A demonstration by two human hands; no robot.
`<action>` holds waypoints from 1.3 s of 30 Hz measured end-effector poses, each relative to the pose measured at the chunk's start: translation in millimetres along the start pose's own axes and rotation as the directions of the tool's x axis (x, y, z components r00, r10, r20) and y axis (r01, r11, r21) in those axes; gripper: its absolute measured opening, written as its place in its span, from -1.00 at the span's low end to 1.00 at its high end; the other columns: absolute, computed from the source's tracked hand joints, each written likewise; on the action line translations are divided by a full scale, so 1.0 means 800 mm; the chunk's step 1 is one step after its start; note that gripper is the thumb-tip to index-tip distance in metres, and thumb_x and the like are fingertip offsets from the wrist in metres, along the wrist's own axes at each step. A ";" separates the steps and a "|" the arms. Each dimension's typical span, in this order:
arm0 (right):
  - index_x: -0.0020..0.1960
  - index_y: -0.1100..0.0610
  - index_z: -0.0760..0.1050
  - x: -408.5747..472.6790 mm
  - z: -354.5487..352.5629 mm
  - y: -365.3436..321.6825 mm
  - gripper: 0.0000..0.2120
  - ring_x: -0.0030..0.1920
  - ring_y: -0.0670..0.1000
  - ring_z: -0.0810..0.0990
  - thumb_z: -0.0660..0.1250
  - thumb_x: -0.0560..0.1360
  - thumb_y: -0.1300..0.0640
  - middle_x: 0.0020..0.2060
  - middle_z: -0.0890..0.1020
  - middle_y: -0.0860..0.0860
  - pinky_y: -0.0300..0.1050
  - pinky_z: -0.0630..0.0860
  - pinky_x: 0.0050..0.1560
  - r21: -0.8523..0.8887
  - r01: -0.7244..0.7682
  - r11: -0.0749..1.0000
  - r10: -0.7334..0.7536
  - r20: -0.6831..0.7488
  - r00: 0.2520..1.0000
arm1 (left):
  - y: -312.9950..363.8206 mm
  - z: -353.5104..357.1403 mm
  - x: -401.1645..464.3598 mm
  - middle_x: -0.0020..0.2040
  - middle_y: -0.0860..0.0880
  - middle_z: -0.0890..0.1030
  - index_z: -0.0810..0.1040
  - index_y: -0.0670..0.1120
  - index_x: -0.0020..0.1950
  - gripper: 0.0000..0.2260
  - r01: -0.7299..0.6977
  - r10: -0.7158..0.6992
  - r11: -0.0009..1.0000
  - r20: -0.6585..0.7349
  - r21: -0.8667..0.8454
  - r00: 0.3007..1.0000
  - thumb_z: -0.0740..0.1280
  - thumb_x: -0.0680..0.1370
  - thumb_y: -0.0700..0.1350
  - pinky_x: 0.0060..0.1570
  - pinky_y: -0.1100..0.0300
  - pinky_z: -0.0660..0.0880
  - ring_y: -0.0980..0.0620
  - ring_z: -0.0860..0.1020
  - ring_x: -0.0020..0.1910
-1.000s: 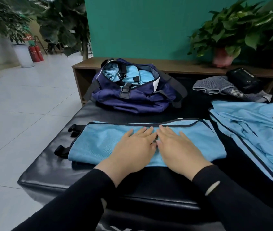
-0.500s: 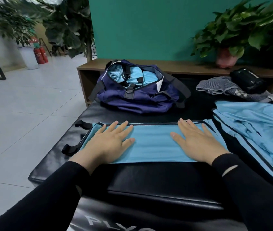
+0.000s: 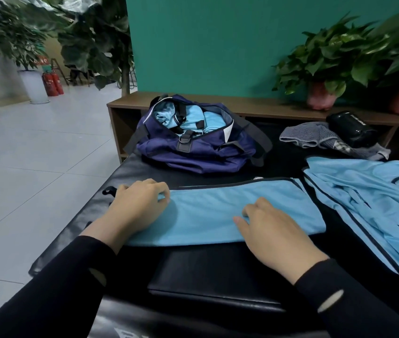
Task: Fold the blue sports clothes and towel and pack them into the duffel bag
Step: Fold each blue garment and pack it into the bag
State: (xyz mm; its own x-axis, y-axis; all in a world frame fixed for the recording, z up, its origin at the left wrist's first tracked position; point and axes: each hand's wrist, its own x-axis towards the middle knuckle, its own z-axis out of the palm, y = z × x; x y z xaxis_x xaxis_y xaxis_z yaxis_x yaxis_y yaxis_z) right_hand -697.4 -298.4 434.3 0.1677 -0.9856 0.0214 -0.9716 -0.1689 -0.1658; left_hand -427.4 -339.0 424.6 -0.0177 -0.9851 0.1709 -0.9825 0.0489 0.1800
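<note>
The left hand (image 3: 140, 206) curls over the left end of the folded blue garment (image 3: 230, 213), fingers pinching the cloth — likely to lift that end over. Further along the garment, the right hand (image 3: 274, 230) grips its middle, probably anchoring the fold line. Behind the garment the duffel bag (image 3: 193, 147) gapes open — ready for packing.

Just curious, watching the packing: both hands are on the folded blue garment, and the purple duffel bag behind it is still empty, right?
Not quite. The head view shows both hands, left hand and right hand, on the folded blue garment, but the duffel bag is not empty: light blue clothes already lie inside its open top.
</note>
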 end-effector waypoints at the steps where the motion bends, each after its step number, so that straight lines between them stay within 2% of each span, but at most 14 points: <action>1: 0.26 0.08 0.48 0.010 0.002 0.010 -0.58 0.12 0.12 0.51 0.03 0.69 -0.18 0.19 0.43 0.00 0.04 0.45 0.18 -0.001 -0.008 1.000 0.008 -0.008 1.000 | 0.003 -0.002 0.001 0.13 0.11 0.52 0.55 0.17 0.06 -0.86 -0.003 0.003 1.000 0.011 0.017 1.000 0.20 0.63 0.08 0.16 -0.01 0.29 0.02 0.47 0.21; 5: 0.28 0.06 0.53 0.058 0.003 0.052 -0.53 0.27 0.16 0.44 -0.04 0.69 -0.16 0.30 0.48 0.04 0.13 0.36 0.35 -0.010 -0.067 0.998 0.066 -0.073 0.995 | 0.023 -0.010 0.005 -0.06 0.02 0.56 0.63 0.04 -0.03 -0.77 -0.073 0.076 0.997 0.071 -0.040 0.995 0.23 0.62 0.10 0.06 0.06 0.48 -0.05 0.56 0.01; 8: 0.46 -0.01 0.41 0.086 0.001 0.084 -0.58 0.54 0.08 0.24 -0.04 0.73 -0.04 0.54 0.32 0.00 0.24 0.05 0.56 0.022 -0.085 0.996 0.086 -0.074 0.994 | 0.069 -0.021 -0.008 -0.36 0.00 0.37 0.37 -0.12 -0.27 -0.56 -0.157 0.216 0.964 0.286 -0.214 0.934 0.25 0.62 0.19 -0.26 0.11 0.34 0.03 0.33 -0.34; 11: 0.55 0.01 0.32 0.098 0.005 0.113 -0.57 0.60 -0.03 0.13 0.00 0.73 -0.03 0.61 0.20 -0.05 0.25 -0.08 0.59 0.239 -0.086 0.967 0.116 -0.114 0.987 | 0.100 -0.014 -0.024 -0.37 0.13 0.44 0.50 0.03 -0.28 -0.62 -0.226 0.367 0.896 0.351 -0.381 0.861 0.23 0.65 0.19 -0.23 0.24 0.37 0.18 0.36 -0.38; 13: 0.52 0.03 0.37 0.102 0.010 0.129 -0.57 0.58 -0.03 0.19 0.06 0.71 -0.06 0.58 0.27 -0.04 0.21 0.04 0.58 0.365 -0.037 0.930 0.116 -0.197 0.974 | 0.097 -0.004 -0.029 -0.17 0.29 0.54 0.65 0.25 0.04 -0.81 -0.304 0.419 0.867 0.247 -0.396 0.874 0.24 0.67 0.07 -0.03 0.36 0.39 0.33 0.50 -0.17; 15: 0.44 0.05 0.48 0.097 0.013 0.140 -0.61 0.53 -0.01 0.30 0.14 0.69 -0.05 0.52 0.39 -0.04 0.10 0.17 0.55 0.397 0.041 0.917 0.082 -0.288 0.954 | 0.082 0.006 -0.031 0.05 0.30 0.48 0.55 0.25 0.32 -0.70 -0.412 0.489 0.835 0.146 -0.364 0.860 0.28 0.66 -0.08 0.12 0.39 0.34 0.30 0.49 0.01; 19: 0.14 0.06 0.64 0.055 0.005 0.154 -0.83 0.08 -0.04 0.55 0.33 0.61 0.08 0.01 0.57 -0.12 -0.22 0.38 0.11 0.304 0.261 0.916 -0.098 -0.461 0.882 | 0.067 0.023 -0.038 0.43 0.37 0.28 0.40 0.35 0.39 -0.47 -0.556 0.602 0.781 0.105 -0.285 0.792 0.28 0.57 -0.21 0.41 0.16 0.18 0.30 0.27 0.40; 21: 0.08 0.02 0.66 0.021 0.000 0.153 -0.88 -0.04 -0.11 0.56 0.37 0.59 0.12 -0.10 0.55 -0.18 -0.23 0.43 0.03 0.276 0.352 0.894 -0.213 -0.429 0.878 | 0.067 0.026 -0.047 0.51 0.40 0.17 0.37 0.37 0.41 -0.43 -0.578 0.624 0.762 0.091 -0.292 0.776 0.24 0.54 -0.20 0.45 0.20 0.06 0.30 0.15 0.50; 24: 0.15 -0.11 0.62 -0.031 -0.005 0.153 -0.78 0.14 -0.18 0.55 0.37 0.60 0.17 0.04 0.58 -0.24 -0.28 0.40 0.19 0.265 0.445 0.855 -0.383 -0.256 0.888 | 0.075 0.024 -0.056 0.54 0.40 0.09 0.39 0.35 0.41 -0.43 -0.606 0.643 0.744 0.056 -0.283 0.764 0.32 0.56 -0.22 0.43 0.28 -0.03 0.30 0.09 0.53; 28: 0.37 -0.44 0.31 -0.085 -0.014 0.167 -0.58 0.50 -0.39 -0.03 0.28 0.63 -0.03 0.43 0.13 -0.55 -0.29 -0.01 0.49 0.271 0.338 0.901 -0.384 0.138 0.913 | 0.088 0.028 -0.061 0.53 0.29 0.23 0.49 0.29 0.31 -0.38 -0.601 0.641 0.744 0.058 -0.292 0.766 0.27 0.41 -0.31 0.48 0.05 0.14 0.25 0.12 0.54; 30: 0.38 -0.46 0.27 -0.100 -0.015 0.168 -0.56 0.51 -0.40 -0.21 0.30 0.58 -0.17 0.47 0.00 -0.56 -0.26 -0.09 0.52 0.269 0.352 0.896 -0.402 0.159 0.902 | 0.093 0.032 -0.065 0.47 0.29 0.32 0.54 0.26 0.25 -0.38 -0.566 0.612 0.755 0.049 -0.330 0.789 0.15 0.31 -0.25 0.47 -0.03 0.18 0.26 0.17 0.51; 34: 0.34 -0.40 0.36 -0.104 -0.005 0.152 -0.49 0.51 -0.28 0.00 0.35 0.43 -0.41 0.41 0.17 -0.50 -0.28 0.10 0.46 0.231 0.425 0.875 -0.446 0.045 0.894 | 0.104 0.031 -0.068 0.27 0.24 0.55 0.59 0.16 0.15 -0.82 -0.593 0.618 0.699 -0.079 -0.400 0.782 0.30 0.58 0.04 0.37 -0.04 0.36 0.17 0.44 0.36; 36: 0.26 -0.34 0.40 -0.103 0.003 0.146 -0.55 0.42 -0.20 0.18 0.31 0.43 -0.44 0.29 0.33 -0.44 -0.26 0.19 0.42 0.188 0.486 0.854 -0.488 -0.036 0.872 | 0.114 0.028 -0.072 0.06 0.12 0.64 0.62 0.03 0.05 -0.81 -0.590 0.609 0.676 -0.117 -0.441 0.784 0.28 0.61 0.10 0.24 0.01 0.44 0.09 0.56 0.16; 39: 0.12 -0.14 0.47 -0.104 0.006 0.135 -0.60 0.24 -0.16 0.35 0.23 0.50 -0.41 0.09 0.51 -0.27 -0.24 0.29 0.32 0.180 0.521 0.835 -0.507 -0.118 0.854 | 0.123 0.020 -0.079 -0.04 0.05 0.65 0.64 0.00 0.00 -0.72 -0.407 0.488 0.728 0.000 -0.552 0.873 0.27 0.59 0.16 0.09 -0.02 0.50 0.02 0.60 0.01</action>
State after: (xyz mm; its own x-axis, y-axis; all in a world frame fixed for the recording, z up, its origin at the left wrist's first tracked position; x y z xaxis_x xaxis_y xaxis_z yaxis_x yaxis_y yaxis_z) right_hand -815.8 -234.7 410.1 0.6162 -0.7566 0.2190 -0.6934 -0.6529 -0.3047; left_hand -525.5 -274.6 415.9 -0.4950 -0.8358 0.2374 -0.6054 0.5278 0.5957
